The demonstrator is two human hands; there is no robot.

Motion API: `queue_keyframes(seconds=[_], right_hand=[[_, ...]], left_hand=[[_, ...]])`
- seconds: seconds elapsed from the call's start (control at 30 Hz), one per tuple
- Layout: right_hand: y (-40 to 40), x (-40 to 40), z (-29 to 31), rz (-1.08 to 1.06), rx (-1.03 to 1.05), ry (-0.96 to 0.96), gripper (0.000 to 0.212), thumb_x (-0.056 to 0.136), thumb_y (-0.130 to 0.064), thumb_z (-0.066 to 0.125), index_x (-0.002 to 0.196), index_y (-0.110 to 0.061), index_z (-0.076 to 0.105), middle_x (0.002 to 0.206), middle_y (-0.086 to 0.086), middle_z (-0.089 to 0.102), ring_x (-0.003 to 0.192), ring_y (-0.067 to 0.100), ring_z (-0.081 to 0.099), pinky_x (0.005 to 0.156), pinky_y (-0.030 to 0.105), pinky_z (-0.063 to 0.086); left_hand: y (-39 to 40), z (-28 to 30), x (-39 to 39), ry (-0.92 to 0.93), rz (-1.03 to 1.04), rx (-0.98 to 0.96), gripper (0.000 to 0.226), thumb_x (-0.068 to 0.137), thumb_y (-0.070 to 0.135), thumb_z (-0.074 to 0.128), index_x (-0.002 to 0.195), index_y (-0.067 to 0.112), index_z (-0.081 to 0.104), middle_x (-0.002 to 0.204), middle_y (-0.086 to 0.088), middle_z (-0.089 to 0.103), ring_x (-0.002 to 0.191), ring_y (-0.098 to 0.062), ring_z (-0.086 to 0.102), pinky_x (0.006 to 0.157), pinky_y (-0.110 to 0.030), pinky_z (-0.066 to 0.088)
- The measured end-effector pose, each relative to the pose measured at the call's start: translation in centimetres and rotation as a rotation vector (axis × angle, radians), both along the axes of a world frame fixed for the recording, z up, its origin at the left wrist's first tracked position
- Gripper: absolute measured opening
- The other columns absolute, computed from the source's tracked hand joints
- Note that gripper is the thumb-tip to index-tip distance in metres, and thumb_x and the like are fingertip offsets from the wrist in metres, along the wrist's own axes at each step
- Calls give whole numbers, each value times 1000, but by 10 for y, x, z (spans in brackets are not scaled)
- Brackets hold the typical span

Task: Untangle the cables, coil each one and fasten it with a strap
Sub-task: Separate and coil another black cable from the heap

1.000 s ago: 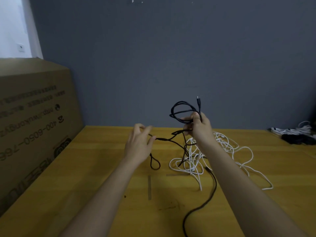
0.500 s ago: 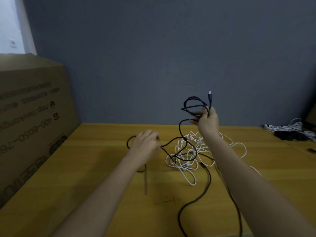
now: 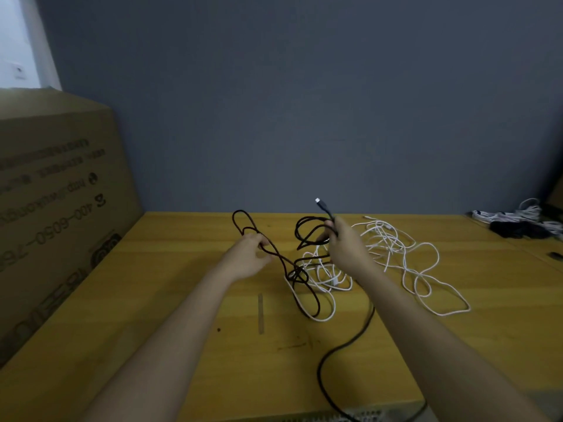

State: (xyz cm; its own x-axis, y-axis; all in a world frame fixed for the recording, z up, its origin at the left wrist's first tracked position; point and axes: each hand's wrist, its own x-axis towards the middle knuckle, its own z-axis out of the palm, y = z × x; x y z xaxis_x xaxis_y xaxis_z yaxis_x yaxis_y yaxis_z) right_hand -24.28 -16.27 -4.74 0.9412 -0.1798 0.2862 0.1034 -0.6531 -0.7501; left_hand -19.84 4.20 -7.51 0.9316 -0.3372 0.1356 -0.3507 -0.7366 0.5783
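Observation:
A black cable (image 3: 307,295) runs in loops over the wooden table (image 3: 189,345) and trails off toward the near edge. My right hand (image 3: 345,248) grips a small coil of it above the table, the plug end sticking up past my fingers. My left hand (image 3: 248,257) pinches another stretch of the same cable, with a tall loop standing up behind it. Between the hands the black cable is knotted into a white cable (image 3: 399,260), which lies in a loose tangle to the right.
A large cardboard box (image 3: 51,214) stands along the table's left side. A heap of white and black cables (image 3: 518,220) lies at the far right corner. A small dark object (image 3: 554,255) sits near the right edge. A grey wall rises behind.
My right hand has come down with its coil, closer to the table. My left hand has pulled a loop of the black cable up and to the left.

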Motion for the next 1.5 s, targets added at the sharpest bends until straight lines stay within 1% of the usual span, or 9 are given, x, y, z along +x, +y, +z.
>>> queue_keyframes(seconds=[0.13, 0.23, 0.43, 0.77, 0.93, 1.03, 1.3, 1.43, 1.5], right_hand=[[7, -3, -4, -19, 81, 42, 20, 103, -20, 34, 89, -16, 48, 91, 10, 64, 63, 25, 60, 57, 42, 56], [7, -6, -8, -28, 99, 72, 23, 103, -20, 35, 83, -18, 46, 82, 11, 59, 59, 24, 58, 51, 35, 50], [13, -7, -19, -14, 191, 112, 25, 103, -21, 35, 83, -15, 48, 89, 14, 66, 59, 23, 58, 63, 41, 53], [23, -1, -24, 10, 15, 206, 28, 103, -26, 35, 99, -5, 54, 85, 11, 58, 77, 28, 58, 76, 47, 51], [25, -9, -24, 94, 51, 174, 24, 104, -22, 35, 93, -8, 51, 76, 5, 53, 67, 20, 51, 61, 28, 45], [28, -14, -26, 193, 64, 220, 25, 104, -21, 35, 103, -4, 53, 80, 8, 53, 69, 20, 52, 51, 16, 42], [35, -10, -32, 262, -131, 278, 26, 103, -20, 36, 116, -7, 54, 86, 15, 61, 72, 27, 58, 65, 37, 48], [35, -12, -37, 121, -52, 182, 21, 103, -21, 36, 100, -10, 53, 77, 8, 57, 67, 30, 63, 55, 36, 51], [33, -16, -41, 73, 42, 135, 21, 103, -21, 35, 97, -11, 51, 77, 7, 56, 69, 31, 63, 55, 36, 52]], left_hand=[[1, 3, -5, -39, 46, -109, 21, 90, 38, 62, 103, 22, 56, 95, 4, 53, 82, -10, 52, 63, -23, 39], [3, 3, -10, 12, 17, -146, 24, 92, 30, 60, 113, 22, 54, 86, 2, 55, 85, -16, 59, 72, -31, 47], [0, 1, -30, 169, -107, -309, 43, 96, 13, 51, 135, 27, 37, 106, 13, 47, 95, -14, 60, 71, -24, 53], [-6, -10, -40, 30, -131, -664, 47, 92, -3, 55, 118, 36, 56, 120, 23, 59, 111, 17, 48, 86, -3, 41], [-8, -10, -35, 57, -99, -736, 44, 90, 3, 61, 114, 40, 58, 121, 15, 64, 109, 2, 60, 101, -28, 46], [-10, -4, -31, 107, -152, -668, 47, 86, 14, 69, 124, 37, 54, 122, 20, 57, 113, 5, 54, 104, -26, 41], [-16, 17, -27, 163, -168, -423, 56, 87, 26, 69, 138, 25, 46, 133, 13, 51, 106, -3, 58, 96, -23, 43], [-17, 13, -24, 51, -31, -445, 30, 93, 30, 60, 123, 25, 57, 107, 7, 64, 63, 10, 57, 54, -6, 37], [-17, 8, -21, -26, 75, -475, 24, 94, 32, 59, 116, 23, 58, 109, 6, 63, 63, 6, 59, 51, -10, 39]])
